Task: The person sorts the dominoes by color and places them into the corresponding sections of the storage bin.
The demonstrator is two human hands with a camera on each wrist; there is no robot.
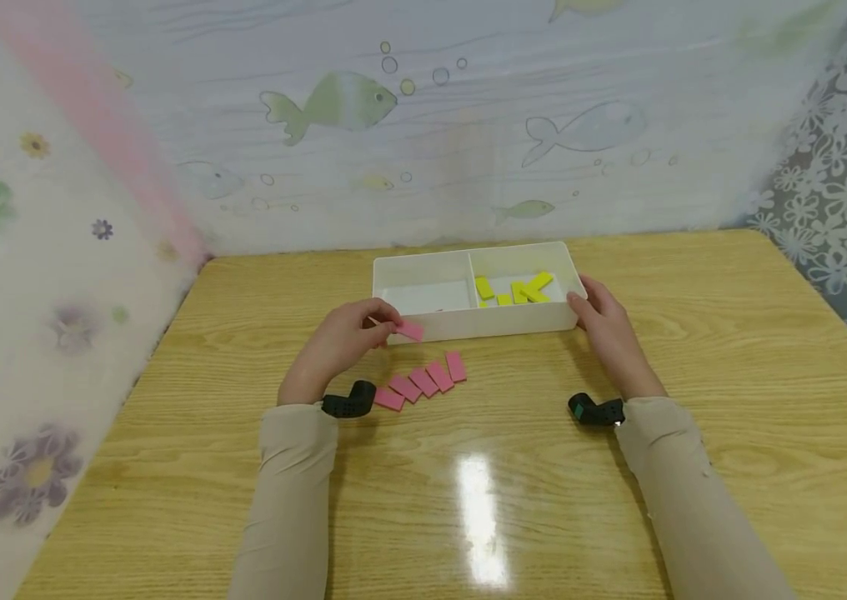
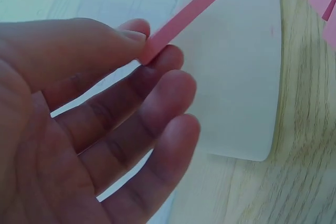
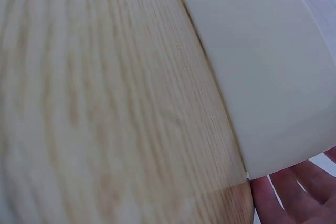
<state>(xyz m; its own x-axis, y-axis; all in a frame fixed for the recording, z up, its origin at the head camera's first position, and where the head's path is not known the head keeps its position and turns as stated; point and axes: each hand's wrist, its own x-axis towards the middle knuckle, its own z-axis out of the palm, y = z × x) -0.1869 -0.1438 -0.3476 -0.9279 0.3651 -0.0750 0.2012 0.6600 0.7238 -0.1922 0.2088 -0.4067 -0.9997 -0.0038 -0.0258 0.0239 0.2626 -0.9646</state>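
Observation:
Between thumb and fingertips, my left hand (image 1: 344, 342) pinches a pink tile (image 1: 410, 331), held by the near left corner of a white two-part box (image 1: 498, 323). In the left wrist view the tile (image 2: 184, 22) shows edge-on, the other fingers loosely bent below it. My right hand (image 1: 611, 329) grips the box's right end, thumb at the near corner and fingers around the side. The right wrist view shows its fingers (image 3: 294, 195) against the box wall (image 3: 257, 66). Several yellow tiles (image 1: 519, 292) lie in the right compartment. A sliver of pink shows in the left one, mostly hidden.
Several pink tiles (image 1: 423, 382) lie in a slanting row on the wooden table (image 1: 528, 517), just in front of the box. Behind the table's back edge stands a wall (image 1: 453, 125) with fish drawings. A flowered wall (image 1: 41, 333) borders the left side.

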